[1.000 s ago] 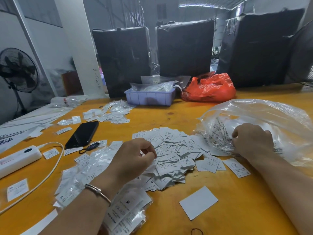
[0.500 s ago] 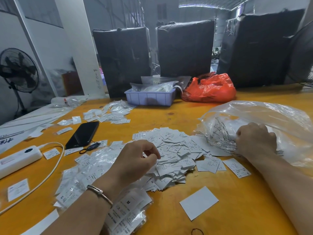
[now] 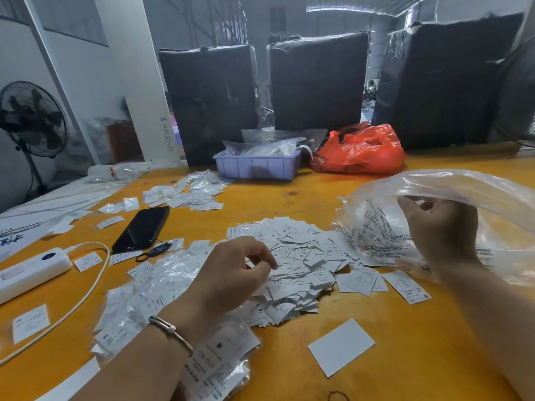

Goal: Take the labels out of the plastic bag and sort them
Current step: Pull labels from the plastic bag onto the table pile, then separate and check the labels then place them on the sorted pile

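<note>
- The right hand holds the clear plastic bag lifted off the table, fingers pinching the film near its mouth; judged from the tilt, this lets the mouth face the heap so the contents can slide out
- The bag looks nearly emptied: printed warning text shows through its lower side, and I cannot tell whether any labels are left inside
- The left hand rests on the loose pile of white labels, fingers curled with thumb and forefinger closing on one or a few slips, probably to pull out a size for sorting
- The pile lies in the middle of the table between the two hands, its right edge touching the bag; size letters such as S and XS can be read on some slips
- Small clear packets of labels lie under and left of the left wrist, one near the forearm marked M, likely the part already grouped
- A blank white card lies apart, near the front edge
- The surface is an orange-yellow wooden table, also carrying a black phone, a white power strip with cable, a lilac plastic tray and a red plastic bag
- Behind stand black-wrapped bales, a standing fan at left, in what looks like a warehouse
</note>
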The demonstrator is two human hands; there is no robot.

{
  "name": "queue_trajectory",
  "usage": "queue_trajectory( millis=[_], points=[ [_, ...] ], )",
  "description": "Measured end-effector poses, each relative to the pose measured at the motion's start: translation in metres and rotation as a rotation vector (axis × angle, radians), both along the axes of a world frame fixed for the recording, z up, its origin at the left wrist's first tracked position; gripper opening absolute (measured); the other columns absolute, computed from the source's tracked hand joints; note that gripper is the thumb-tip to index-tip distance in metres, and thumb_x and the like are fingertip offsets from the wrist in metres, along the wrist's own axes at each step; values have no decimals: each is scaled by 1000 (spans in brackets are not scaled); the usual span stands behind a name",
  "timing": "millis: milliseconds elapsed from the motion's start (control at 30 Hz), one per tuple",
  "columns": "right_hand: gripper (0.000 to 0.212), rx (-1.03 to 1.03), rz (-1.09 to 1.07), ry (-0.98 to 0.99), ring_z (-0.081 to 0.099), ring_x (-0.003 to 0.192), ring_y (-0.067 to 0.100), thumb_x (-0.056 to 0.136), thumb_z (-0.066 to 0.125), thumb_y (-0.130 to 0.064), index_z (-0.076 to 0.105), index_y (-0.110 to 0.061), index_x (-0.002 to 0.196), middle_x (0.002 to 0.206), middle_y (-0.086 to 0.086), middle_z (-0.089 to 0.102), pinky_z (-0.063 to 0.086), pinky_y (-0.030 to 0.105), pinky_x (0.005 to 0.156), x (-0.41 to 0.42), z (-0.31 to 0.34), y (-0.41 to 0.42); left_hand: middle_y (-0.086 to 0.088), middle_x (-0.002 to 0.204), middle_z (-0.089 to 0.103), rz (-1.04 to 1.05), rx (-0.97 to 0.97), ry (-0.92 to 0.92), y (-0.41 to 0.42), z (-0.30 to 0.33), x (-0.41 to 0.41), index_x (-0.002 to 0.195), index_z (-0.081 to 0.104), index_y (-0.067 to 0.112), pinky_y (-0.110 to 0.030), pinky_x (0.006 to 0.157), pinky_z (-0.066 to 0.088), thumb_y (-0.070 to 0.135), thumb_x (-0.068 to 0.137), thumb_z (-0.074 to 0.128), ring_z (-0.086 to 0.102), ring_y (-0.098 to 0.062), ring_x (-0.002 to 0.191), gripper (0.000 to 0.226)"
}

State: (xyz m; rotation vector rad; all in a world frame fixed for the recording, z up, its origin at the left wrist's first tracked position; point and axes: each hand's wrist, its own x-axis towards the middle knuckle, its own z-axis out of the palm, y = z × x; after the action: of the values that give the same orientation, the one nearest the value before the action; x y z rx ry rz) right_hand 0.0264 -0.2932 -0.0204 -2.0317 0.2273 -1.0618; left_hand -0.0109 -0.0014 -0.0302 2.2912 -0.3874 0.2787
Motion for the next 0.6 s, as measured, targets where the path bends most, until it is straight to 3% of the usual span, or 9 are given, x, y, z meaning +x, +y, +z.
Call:
queue_trajectory(
  millis=[67,133,233,300,400,467,600],
  points=[
    [12,343,311,57,61,52,12,85,69,-16,72,-5,90,66,7,70,45,24,52,-11,8,13,14,87,67,-15,-8,-34,-1,1,1,82,74,29,-13,63,49,13,88,64,61,1,81,19],
    [12,543,590,237,61,51,8,81,71,-13,70,-5,91,73,6,74,45,23,54,-20,13,30,17,93,68,-53,-34,-49,-3,3,0,92,73,30,-11,68,49,25,90,68,61,4,89,8],
    [16,544,837,411,67,59,15,75,72,-13,70,-4,89,81,11,75,46,27,58,-31,10,56,23,101,69,-134,-87,7,-5,5,-2,107,68,38,-12,75,52,53,83,69,62,8,97,28],
    [24,518,948,422,70,67,20,68,74,-19,71,-4,86,83,13,75,50,24,57,-40,7,69,21,104,70,-201,-138,78,-9,7,-5,113,65,38,-19,82,55,58,76,72,65,3,98,42],
    [35,492,1024,400,72,76,23,59,77,-24,73,-5,88,84,14,74,54,21,61,-47,6,79,1,94,75,-261,-247,135,-15,7,-6,111,67,26,-30,83,59,38,78,80,72,-14,88,38],
    [36,525,1059,412,72,82,26,61,77,-18,71,-4,93,87,15,74,56,22,66,-46,4,78,-7,84,75,-270,-309,124,-15,6,-6,107,69,15,-28,75,59,17,80,78,72,-22,79,29],
    [27,524,1058,429,72,79,28,71,75,-2,69,-3,97,87,15,74,58,25,67,-45,5,77,-5,73,74,-205,-323,26,-12,6,-6,89,73,8,-20,63,54,5,86,72,70,-16,66,4]
  ],
)
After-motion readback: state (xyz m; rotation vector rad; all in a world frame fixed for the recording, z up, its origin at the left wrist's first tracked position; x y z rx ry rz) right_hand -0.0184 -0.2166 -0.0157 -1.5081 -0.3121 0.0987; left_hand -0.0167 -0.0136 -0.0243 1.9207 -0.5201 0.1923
